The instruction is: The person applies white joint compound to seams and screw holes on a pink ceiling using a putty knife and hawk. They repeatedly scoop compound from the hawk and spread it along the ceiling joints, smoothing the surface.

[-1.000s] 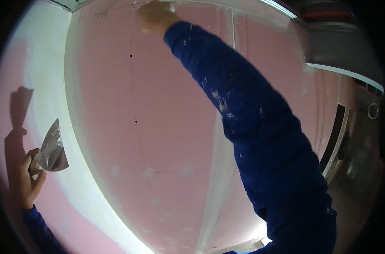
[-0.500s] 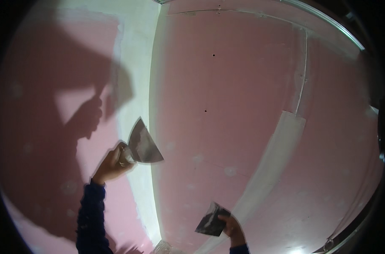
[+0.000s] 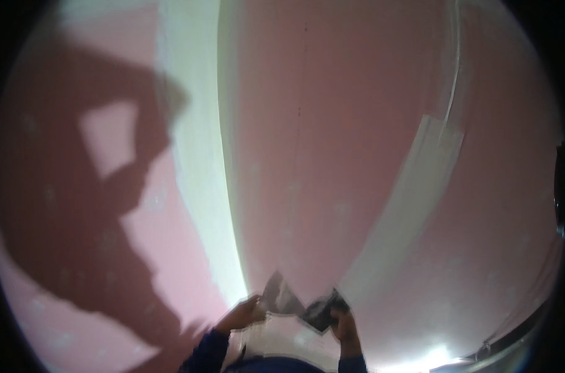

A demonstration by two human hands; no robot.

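Low in the middle of the head view, my left hand (image 3: 243,314) is closed round the handle of a wide putty knife (image 3: 281,294) with a flared, triangular metal blade. My right hand (image 3: 346,324) grips a dark, squarish flat blade (image 3: 320,313), its thumb lying across the face; any handle is hidden. The two blades meet or overlap at their corners, in front of my body; motion blur hides whether they touch. Pale smears show on both of them.
Pink wallboard (image 3: 332,155) surrounds a corner coated with a pale strip of filler (image 3: 202,155). Another coated strip (image 3: 413,180) runs up the right wall to a seam (image 3: 453,74). My shadow (image 3: 127,168) falls on the left wall. A bright light (image 3: 436,359) glares at lower right.
My left hand has brought the putty knife down and right, from beside the corner to the blade in my right hand. The view has tilted downward.
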